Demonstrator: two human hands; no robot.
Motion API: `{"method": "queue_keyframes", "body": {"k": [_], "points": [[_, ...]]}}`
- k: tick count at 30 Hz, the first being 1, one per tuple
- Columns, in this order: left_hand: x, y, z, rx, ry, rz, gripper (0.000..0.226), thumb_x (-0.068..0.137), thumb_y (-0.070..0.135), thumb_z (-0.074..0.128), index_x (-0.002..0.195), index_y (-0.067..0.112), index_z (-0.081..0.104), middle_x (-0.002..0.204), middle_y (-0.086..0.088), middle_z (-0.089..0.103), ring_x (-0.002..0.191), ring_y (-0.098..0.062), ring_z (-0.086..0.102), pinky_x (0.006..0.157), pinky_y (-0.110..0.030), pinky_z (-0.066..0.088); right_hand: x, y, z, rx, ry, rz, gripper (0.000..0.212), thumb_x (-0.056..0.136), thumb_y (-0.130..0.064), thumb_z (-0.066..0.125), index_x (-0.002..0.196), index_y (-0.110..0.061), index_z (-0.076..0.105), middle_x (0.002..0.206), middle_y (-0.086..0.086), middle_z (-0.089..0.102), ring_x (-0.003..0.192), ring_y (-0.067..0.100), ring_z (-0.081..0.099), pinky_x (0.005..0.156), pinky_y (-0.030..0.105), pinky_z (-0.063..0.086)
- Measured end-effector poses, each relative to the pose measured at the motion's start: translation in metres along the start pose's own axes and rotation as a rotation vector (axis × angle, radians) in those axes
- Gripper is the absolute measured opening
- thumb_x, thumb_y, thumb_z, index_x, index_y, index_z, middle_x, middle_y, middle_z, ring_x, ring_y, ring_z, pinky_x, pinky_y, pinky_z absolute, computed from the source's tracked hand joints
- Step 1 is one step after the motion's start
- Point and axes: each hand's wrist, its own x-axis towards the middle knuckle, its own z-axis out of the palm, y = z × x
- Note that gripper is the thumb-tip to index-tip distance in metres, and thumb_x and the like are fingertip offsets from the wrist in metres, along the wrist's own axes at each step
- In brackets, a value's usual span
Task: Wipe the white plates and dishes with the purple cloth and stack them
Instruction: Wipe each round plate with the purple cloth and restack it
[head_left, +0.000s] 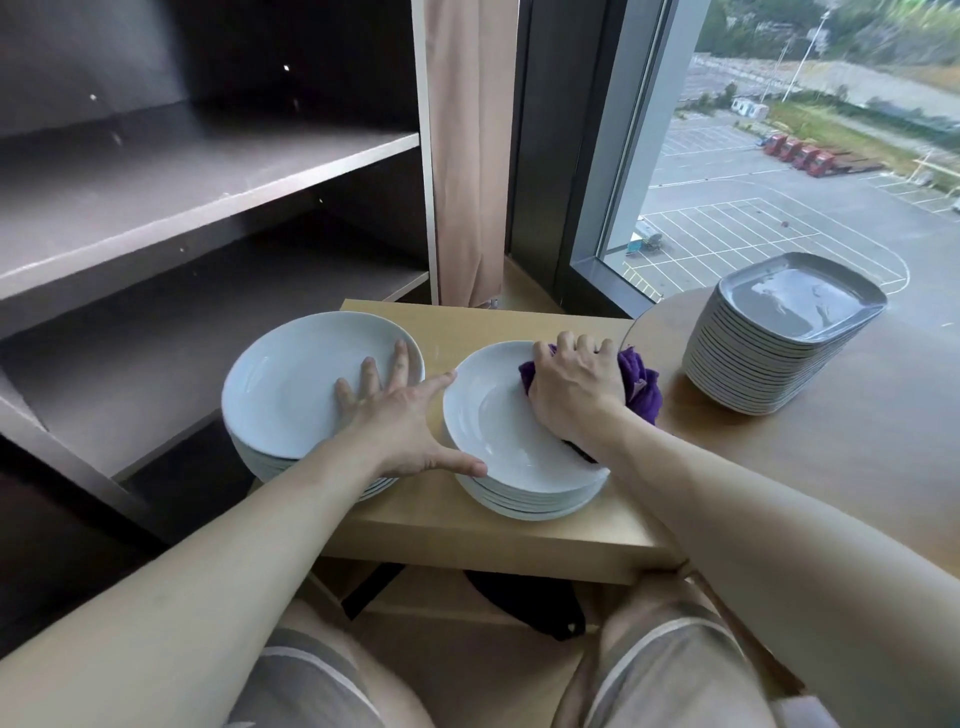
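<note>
Now purple cloth (641, 382) under right hand (574, 387), in top dish (498, 431)

Daylight poured in from the window (779, 156) on the right, bright and even. Glare sat on the grey square plates (795, 306), a softer sheen on the white plates (291, 384). The dark shelves (208, 171) looked dim. Frame edges bowed, wide-angle; the far view top right was smeared with blur.

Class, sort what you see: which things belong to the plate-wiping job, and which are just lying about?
Job: purple cloth gripped by right hand; left hand; left plate stack; right plate stack; square dishes, probably.
Lying about: shelves; curtain; window.
</note>
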Motion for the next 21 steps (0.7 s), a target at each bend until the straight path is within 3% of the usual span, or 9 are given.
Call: {"method": "queue_keyframes", "body": {"k": [10, 15, 21], "points": [[0.001, 0.001, 0.0, 0.026, 0.003, -0.013, 0.144, 0.028, 0.106, 0.053, 0.155, 0.06, 0.002, 0.168, -0.002, -0.026, 0.155, -0.04, -0.012, 0.119, -0.067, 0.003, -0.044, 0.008, -0.012, 0.158, -0.085, -0.169, 0.031, 0.094, -0.046, 0.035, 0.096, -0.019, 0.05, 0.09, 0.0, 0.055, 0.089, 0.029, 0.059, 0.08, 0.042, 0.036], [0.0, 0.0, -0.001, 0.022, 0.001, -0.009, 0.149, 0.021, 0.109, 0.046, 0.155, 0.06, 0.002, 0.168, -0.003, -0.027, 0.155, -0.04, -0.012, 0.119, -0.067, 0.003, -0.041, -0.013, -0.024, 0.161, -0.127, -0.307, 0.024, 0.09, -0.042, 0.04, 0.079, -0.021, 0.044, 0.075, -0.004, 0.051, 0.064, 0.02, 0.049, 0.074, 0.039, 0.033], [0.001, 0.001, -0.002, -0.006, -0.008, 0.002, 0.14, 0.035, 0.103, 0.061, 0.155, 0.06, 0.003, 0.168, -0.003, -0.027, 0.155, -0.041, -0.015, 0.119, -0.067, -0.001, -0.022, -0.04, -0.015, 0.315, -0.008, -0.34, 0.024, 0.088, -0.044, 0.044, 0.084, -0.021, 0.044, 0.075, -0.007, 0.044, 0.072, 0.023, 0.049, 0.073, 0.039, 0.033]]}}
